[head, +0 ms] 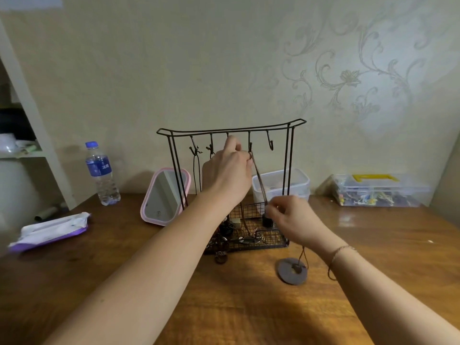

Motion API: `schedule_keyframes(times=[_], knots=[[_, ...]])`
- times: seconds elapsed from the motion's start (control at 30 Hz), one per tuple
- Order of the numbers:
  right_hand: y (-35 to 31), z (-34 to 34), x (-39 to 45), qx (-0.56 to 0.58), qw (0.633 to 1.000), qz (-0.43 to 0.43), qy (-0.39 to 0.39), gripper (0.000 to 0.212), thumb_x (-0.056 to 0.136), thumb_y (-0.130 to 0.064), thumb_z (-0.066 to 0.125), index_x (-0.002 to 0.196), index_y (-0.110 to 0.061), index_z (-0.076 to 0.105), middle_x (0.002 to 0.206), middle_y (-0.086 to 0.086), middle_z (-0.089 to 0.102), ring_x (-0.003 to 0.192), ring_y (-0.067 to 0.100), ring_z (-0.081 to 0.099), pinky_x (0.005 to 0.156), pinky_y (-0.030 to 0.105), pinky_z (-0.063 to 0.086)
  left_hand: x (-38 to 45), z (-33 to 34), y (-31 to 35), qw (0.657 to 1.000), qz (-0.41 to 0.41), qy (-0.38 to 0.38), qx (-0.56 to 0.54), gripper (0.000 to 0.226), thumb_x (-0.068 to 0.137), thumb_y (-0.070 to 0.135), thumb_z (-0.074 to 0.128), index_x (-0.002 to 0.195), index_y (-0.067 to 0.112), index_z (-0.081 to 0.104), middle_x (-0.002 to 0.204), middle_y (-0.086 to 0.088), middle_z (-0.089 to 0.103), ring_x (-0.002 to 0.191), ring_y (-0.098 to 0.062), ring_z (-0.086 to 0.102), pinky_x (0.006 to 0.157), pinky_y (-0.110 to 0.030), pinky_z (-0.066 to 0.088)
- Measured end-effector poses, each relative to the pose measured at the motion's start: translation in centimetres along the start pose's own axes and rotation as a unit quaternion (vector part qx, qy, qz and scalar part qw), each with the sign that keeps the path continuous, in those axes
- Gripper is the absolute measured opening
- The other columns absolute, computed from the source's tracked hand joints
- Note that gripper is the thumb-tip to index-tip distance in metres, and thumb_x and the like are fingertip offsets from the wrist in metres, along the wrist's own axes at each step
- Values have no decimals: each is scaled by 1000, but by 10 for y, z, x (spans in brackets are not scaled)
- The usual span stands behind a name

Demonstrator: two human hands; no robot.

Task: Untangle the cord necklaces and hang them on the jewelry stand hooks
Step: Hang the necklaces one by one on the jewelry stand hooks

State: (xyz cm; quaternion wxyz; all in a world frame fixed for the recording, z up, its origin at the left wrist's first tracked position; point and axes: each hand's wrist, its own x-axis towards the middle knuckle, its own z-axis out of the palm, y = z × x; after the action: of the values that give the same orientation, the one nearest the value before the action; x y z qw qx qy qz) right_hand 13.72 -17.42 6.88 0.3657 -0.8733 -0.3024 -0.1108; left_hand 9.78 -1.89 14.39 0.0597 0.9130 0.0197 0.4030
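Left hand (227,170) mid-frame pinches brown cord (257,175) at fourth hook (250,146) of stand (231,130). Right hand (296,220) lower right pinches cord's lower end; disc pendant (291,271) on table (249,307).

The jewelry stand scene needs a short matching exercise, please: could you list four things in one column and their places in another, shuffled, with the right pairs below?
Things:
1. water bottle
2. pink mirror
3. grey disc pendant
4. yellow-handled clear box

Places:
A. on the table in front of the jewelry stand, below the right hand
B. far right, against the wall
C. leaning just left of the stand
D. far left of the table, near the shelf

Pairs: 1-D, 2-C, 3-A, 4-B
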Motion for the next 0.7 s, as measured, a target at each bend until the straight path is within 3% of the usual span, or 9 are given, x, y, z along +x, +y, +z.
schedule_keyframes(times=[0.13,0.23,0.3,0.4,0.47,0.53,0.6,0.7], knots=[[-1,23,-3,22,1000,5,-1,34,95,-22,51,61,-24,53,52,-3,55,45,12,48,47,31,39,-7,5,1,1000,-3,12,-2,25,98,29,52,97,15,73,124,2,51,84,-20,56,59,-31,40],[-6,25,-3,98,988,38,114,31,95,-21,47,69,-10,58,57,9,58,48,19,50,47,36,41,-8,5,1,999,2,16,-27,24,99,29,49,97,15,69,116,5,54,75,-16,53,57,-29,39],[-11,14,-3,177,962,33,203,29,97,-17,47,73,-5,57,57,11,54,46,6,42,46,24,36,-6,0,2,998,3,21,-53,23,100,27,46,95,15,66,107,3,60,76,-19,58,61,-31,47],[-22,-11,1,257,929,1,267,26,97,-20,51,73,-16,57,58,0,49,46,1,38,44,17,29,2,-5,-1,991,-45,32,-121,24,102,23,45,87,15,62,80,3,65,71,-20,62,63,-34,50],[-28,-26,10,269,922,-14,279,25,97,-28,53,76,-17,62,57,0,52,45,2,36,43,20,25,10,-8,-3,976,-101,33,-189,24,102,21,45,89,15,65,78,2,69,71,-19,66,68,-34,54],[-30,-41,25,280,915,-13,290,25,96,-34,54,76,-22,65,52,-11,56,41,1,37,41,19,25,18,-12,-5,960,-138,27,-242,23,101,20,47,92,14,67,81,1,71,67,-17,66,65,-27,54],[-27,-57,40,286,908,8,306,26,94,-39,56,73,-28,66,42,-21,53,40,-3,41,45,16,28,21,-17,-4,964,-124,23,-234,24,99,23,52,86,13,70,71,5,68,54,-12,57,51,-19,43],[-15,-74,59,312,891,44,327,29,88,-45,59,67,-27,68,36,-23,48,48,-4,43,52,22,30,24,-23,3,983,-67,40,-169,30,94,32,58,77,12,70,60,0,64,54,-20,57,49,-27,40]])
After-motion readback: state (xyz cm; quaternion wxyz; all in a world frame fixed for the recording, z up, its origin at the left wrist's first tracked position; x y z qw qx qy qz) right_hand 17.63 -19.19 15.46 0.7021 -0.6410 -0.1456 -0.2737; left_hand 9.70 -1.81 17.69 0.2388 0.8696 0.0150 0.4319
